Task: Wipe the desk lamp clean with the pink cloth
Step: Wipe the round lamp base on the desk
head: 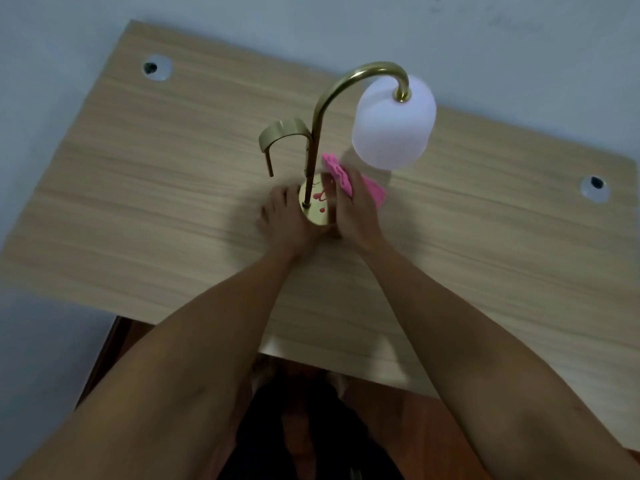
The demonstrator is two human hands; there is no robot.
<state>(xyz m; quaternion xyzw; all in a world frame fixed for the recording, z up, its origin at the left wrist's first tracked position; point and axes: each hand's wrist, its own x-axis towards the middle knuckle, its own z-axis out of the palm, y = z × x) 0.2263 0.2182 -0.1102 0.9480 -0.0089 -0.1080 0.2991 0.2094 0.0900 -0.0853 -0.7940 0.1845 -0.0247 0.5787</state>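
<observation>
A brass desk lamp (pixel 349 81) stands mid-desk, with a curved neck, a leaf-shaped side piece (pixel 282 131) and a white frosted shade (pixel 393 124) hanging at the right. Its round brass base (pixel 317 206) shows pink reflections. My left hand (pixel 285 220) rests on the left rim of the base, fingers spread over it. My right hand (pixel 355 211) is closed on the pink cloth (pixel 341 176) and presses it against the right side of the base, beside the stem. Part of the cloth sticks out past my fingers toward the shade.
The lamp stands on a light wooden desk (pixel 156 188) against a pale wall. Two round cable holes are in the top, one at the back left (pixel 156 66) and one at the right (pixel 595 188). The front edge runs below my forearms, above a reddish floor.
</observation>
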